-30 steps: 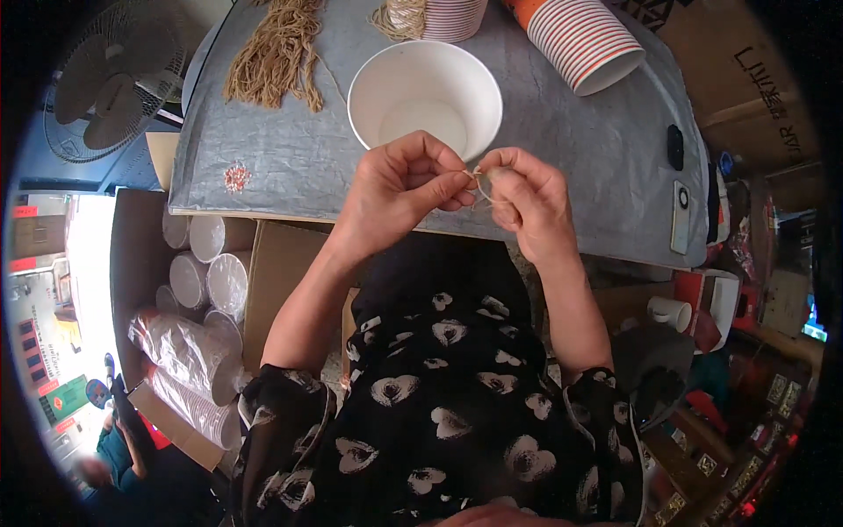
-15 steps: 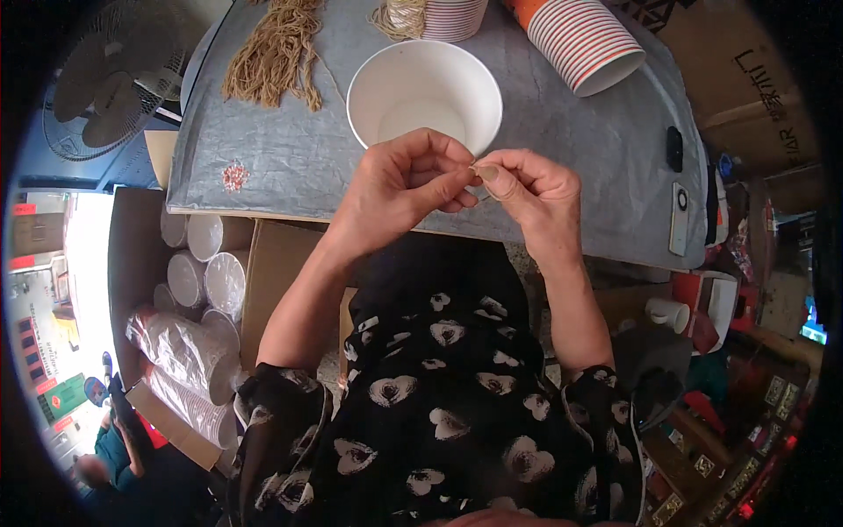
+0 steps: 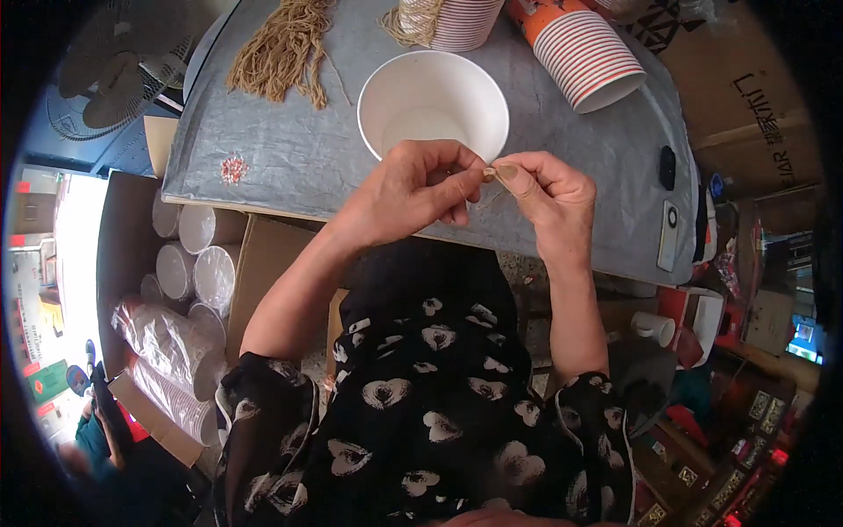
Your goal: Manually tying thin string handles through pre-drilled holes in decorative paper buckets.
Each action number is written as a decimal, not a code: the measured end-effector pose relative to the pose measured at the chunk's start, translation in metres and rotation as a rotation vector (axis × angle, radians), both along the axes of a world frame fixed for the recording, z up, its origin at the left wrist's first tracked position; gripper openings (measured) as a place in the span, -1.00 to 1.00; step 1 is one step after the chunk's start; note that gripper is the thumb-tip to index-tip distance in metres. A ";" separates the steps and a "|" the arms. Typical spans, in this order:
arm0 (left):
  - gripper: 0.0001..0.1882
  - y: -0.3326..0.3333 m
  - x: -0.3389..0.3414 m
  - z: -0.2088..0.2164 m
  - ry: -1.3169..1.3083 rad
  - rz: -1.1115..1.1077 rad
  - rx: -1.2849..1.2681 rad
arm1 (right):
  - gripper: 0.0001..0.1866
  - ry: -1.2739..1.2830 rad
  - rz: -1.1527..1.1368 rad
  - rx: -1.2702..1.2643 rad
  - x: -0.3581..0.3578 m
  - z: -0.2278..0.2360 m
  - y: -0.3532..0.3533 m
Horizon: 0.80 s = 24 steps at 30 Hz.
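Both my hands meet in front of a white paper tub [image 3: 379, 101], just above the near edge of the table. My left hand [image 3: 408, 193] pinches a thin piece of tan twine [image 3: 490, 173] between thumb and fingertips. Close beside it, my right hand [image 3: 558, 202] pinches the same twine between thumb and forefinger. A loose end seems to hang below the fingertips; whether it is knotted is too small to tell. The tub stands upright behind the fingers, its lower rim partly hidden by my left hand.
A bundle of tan twine [image 3: 279, 61] lies at the table's far left. Stacked paper tubs [image 3: 461, 25] with twine and an orange-patterned stack [image 3: 587, 61] lie at the back. A carton [image 3: 132, 255] of wrapped tubs stands left, a fan [image 3: 114, 83] beyond.
The view has shifted slightly, so the table and tub sit a little differently in the picture. Both hands keep their pinch on the twine, with the fingertips slightly adjusted.
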State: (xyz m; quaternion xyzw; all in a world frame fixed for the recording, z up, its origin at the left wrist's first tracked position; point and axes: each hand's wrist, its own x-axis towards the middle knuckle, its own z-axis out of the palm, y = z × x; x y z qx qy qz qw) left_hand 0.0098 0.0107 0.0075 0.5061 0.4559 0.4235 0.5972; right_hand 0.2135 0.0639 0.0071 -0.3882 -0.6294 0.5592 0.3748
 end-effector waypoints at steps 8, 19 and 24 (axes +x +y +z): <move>-0.75 -0.001 0.003 0.003 -0.006 0.006 -0.011 | -0.84 0.056 -0.048 0.085 -0.003 -0.002 0.004; -0.70 0.000 0.005 0.002 0.035 0.048 0.026 | -0.86 -0.093 0.025 0.149 0.015 0.012 0.006; -0.85 -0.006 0.010 0.002 0.126 0.036 0.218 | -0.91 -0.243 0.185 0.228 0.035 0.023 0.004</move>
